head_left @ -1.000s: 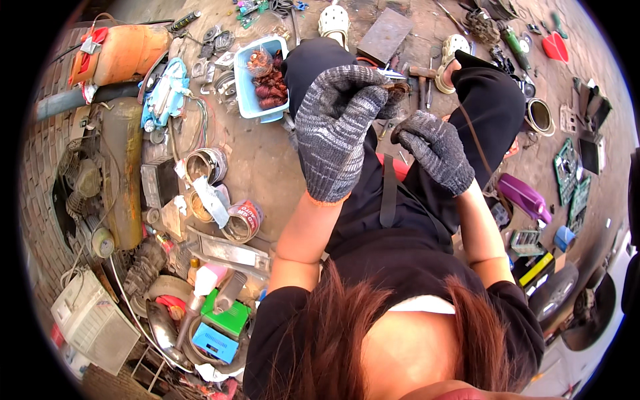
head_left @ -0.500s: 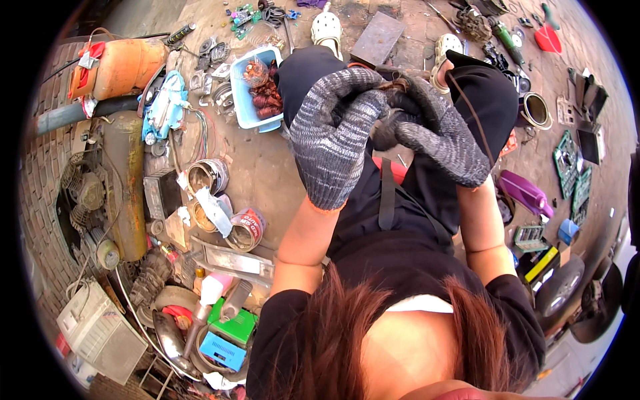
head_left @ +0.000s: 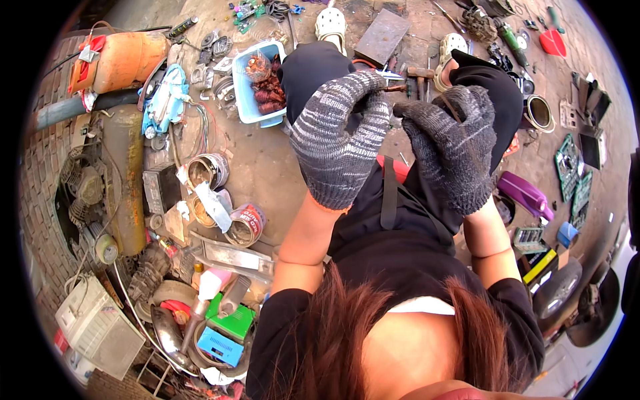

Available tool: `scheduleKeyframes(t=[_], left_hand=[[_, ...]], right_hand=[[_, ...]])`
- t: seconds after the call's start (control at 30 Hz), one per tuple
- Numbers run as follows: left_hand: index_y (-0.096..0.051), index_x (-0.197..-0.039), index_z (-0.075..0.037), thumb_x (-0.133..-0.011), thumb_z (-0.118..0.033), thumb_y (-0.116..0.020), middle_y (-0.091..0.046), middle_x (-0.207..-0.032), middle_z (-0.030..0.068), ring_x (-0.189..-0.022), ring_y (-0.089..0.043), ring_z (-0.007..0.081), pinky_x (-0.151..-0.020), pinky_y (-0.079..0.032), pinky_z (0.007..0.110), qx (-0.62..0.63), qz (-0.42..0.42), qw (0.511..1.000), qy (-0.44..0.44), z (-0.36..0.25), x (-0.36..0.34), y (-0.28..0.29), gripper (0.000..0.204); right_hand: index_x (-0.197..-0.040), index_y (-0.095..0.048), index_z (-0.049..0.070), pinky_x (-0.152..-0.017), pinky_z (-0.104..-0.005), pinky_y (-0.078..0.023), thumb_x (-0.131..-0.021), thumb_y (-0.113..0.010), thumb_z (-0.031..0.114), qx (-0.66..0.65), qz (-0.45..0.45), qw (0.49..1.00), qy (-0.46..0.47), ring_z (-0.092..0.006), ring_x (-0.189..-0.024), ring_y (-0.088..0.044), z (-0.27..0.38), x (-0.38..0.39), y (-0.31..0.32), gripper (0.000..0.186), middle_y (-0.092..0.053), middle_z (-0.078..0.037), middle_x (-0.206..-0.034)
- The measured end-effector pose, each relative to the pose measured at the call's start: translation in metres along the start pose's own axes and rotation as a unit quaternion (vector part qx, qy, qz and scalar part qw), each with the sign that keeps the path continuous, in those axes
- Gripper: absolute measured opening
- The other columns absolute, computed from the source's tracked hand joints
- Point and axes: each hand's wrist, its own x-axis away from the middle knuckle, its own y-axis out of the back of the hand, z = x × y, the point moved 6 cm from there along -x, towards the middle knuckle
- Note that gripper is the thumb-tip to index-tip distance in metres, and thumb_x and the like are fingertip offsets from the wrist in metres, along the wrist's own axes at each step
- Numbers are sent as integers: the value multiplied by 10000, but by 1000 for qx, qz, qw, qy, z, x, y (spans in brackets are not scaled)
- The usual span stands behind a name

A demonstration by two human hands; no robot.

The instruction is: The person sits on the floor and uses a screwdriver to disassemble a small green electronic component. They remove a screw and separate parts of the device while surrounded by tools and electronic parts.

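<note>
I wear grey knitted gloves on both hands, held above my lap between my knees. My left hand has its fingers curled in toward the thumb; whatever they pinch is hidden. A small dark reddish tip shows beside those fingertips. Closed fingers on my right hand grip a thin brown strip, of which only a short part can be seen. A gap separates the two hands. Beyond them on the ground lie a hammer and a dark flat metal plate.
Beside my left knee stands a light blue basin holding reddish-brown wire coils. Open tins, an orange tank and a yellowish cylinder crowd the left. At right are a purple bottle, a green angle grinder and green tool cases.
My hands were together over a brownish piece and have moved apart, the right one turning and shifting slightly rightward. The long brown strip across the right glove now shows only briefly. The hammer is now uncovered.
</note>
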Motion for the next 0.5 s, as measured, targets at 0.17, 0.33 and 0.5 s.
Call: scheduleKeyframes(t=[0.17,0.33,0.5], left_hand=[[-673,-979,12,-756,59,-701,-686,-898,45,-800,-628,102,-743,-512,245,11,77,995,69,8,3,1,229],[-635,-1027,36,-777,92,-652,-672,-943,98,-812,-647,156,-765,-543,283,288,166,915,229,18,6,-8,257],[-646,-957,42,-780,61,-669,-672,-880,74,-782,-644,136,-721,-534,264,238,43,946,216,32,6,-4,180]], right_hand=[[-893,-698,142,-731,-395,-427,-732,-718,157,41,-71,997,12,-269,-767,-558,-13,-14,12,163,-572,-63,-779],[-922,-693,53,-716,-380,-466,-756,-715,148,-319,37,945,-56,-296,-814,-582,-47,-9,-17,192,-612,-118,-858],[-945,-689,73,-770,-408,-453,-748,-714,141,-192,87,976,50,-311,-865,-576,-24,5,-25,211,-611,-95,-903]])
